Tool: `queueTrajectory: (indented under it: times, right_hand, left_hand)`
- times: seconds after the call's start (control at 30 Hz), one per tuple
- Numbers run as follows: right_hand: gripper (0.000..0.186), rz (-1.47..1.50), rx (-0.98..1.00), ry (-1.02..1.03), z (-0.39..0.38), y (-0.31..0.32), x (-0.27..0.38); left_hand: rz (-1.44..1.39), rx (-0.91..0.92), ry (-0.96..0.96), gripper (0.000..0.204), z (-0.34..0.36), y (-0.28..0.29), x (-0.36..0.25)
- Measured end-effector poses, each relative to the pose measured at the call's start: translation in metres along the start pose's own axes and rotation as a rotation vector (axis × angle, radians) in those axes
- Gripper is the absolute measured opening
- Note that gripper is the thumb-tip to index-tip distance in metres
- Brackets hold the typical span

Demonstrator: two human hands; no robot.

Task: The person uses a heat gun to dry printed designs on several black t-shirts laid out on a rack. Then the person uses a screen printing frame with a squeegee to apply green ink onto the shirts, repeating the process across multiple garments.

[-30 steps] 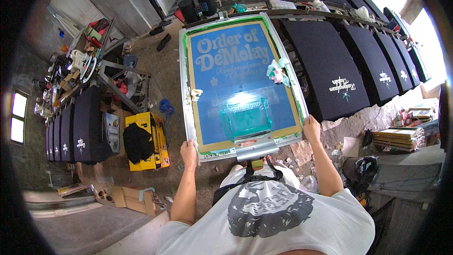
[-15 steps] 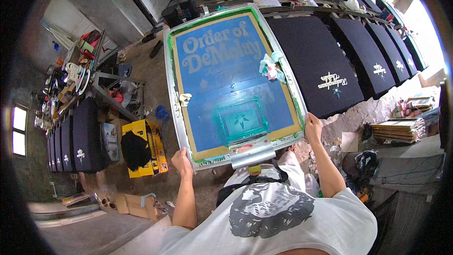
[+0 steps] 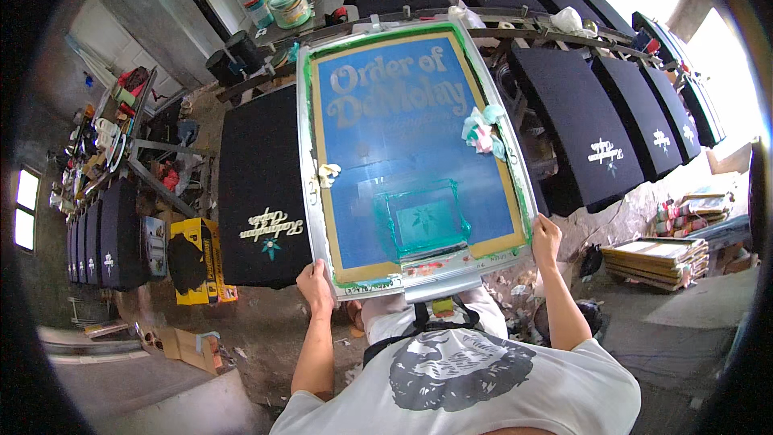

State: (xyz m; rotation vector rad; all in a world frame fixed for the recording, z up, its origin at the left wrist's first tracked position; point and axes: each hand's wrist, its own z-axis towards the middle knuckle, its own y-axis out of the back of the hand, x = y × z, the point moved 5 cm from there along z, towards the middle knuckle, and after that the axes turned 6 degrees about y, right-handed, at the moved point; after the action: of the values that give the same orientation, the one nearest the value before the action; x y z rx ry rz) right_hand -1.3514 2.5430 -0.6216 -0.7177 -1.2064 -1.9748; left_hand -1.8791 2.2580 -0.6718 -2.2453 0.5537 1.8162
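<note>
My left hand [image 3: 316,283] is closed round the near left corner of a silkscreen frame [image 3: 308,217], while my right hand [image 3: 546,240] grips its near right edge. The screen has blue mesh with pale lettering, a tan border and green smears along its metal rim. Teal ink [image 3: 427,217] surrounds a small leaf design near the close end. A squeegee [image 3: 437,271] leans on the mesh there, its metal handle over the near rim. Crumpled cloth [image 3: 481,130] sticks to the right side, a small cream scrap [image 3: 328,175] to the left. Whatever lies beneath the screen is hidden.
Black printed shirts on boards stand both sides of the screen: one shirt [image 3: 262,185] at left, another [image 3: 576,129] at right, several behind. Jars [image 3: 288,4] stand on the far bench. A yellow box [image 3: 211,262] and a stack of wooden frames [image 3: 656,260] sit lower down.
The view and I have shifted rightward along the bench with the screen. A black shirt with a pale and teal print now shows left of the screen. Both hands keep their hold.
</note>
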Motion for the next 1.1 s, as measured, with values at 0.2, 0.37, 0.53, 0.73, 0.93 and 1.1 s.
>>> queueTrajectory:
  times: [0.2, 0.37, 0.53, 0.73, 0.93, 1.1]
  right_hand:
    - [0.026, 0.029, 0.082, -0.078, 0.031, 0.040, -0.053]
    - [0.027, 0.000, 0.141, -0.096, 0.044, 0.046, -0.070]
    - [0.029, -0.020, 0.243, -0.179, 0.047, 0.037, -0.080]
    - [0.028, -0.015, 0.232, -0.155, 0.053, 0.042, -0.068]
    - [0.028, -0.008, 0.208, -0.074, 0.068, 0.041, -0.054]
    - [0.027, 0.052, 0.216, -0.122, 0.070, 0.042, -0.053]
  left_hand:
    - [0.048, 0.030, 0.025, 0.032, -0.042, -0.051, 0.010]
    - [0.084, -0.005, 0.040, 0.031, -0.059, -0.069, 0.006]
    - [0.169, -0.013, 0.029, 0.032, -0.051, -0.067, 0.009]
    - [0.305, -0.005, 0.007, 0.033, -0.060, -0.073, -0.002]
    - [0.434, 0.065, -0.068, 0.035, -0.058, -0.084, -0.019]
    - [0.418, 0.091, -0.092, 0.036, -0.054, -0.085, -0.006]
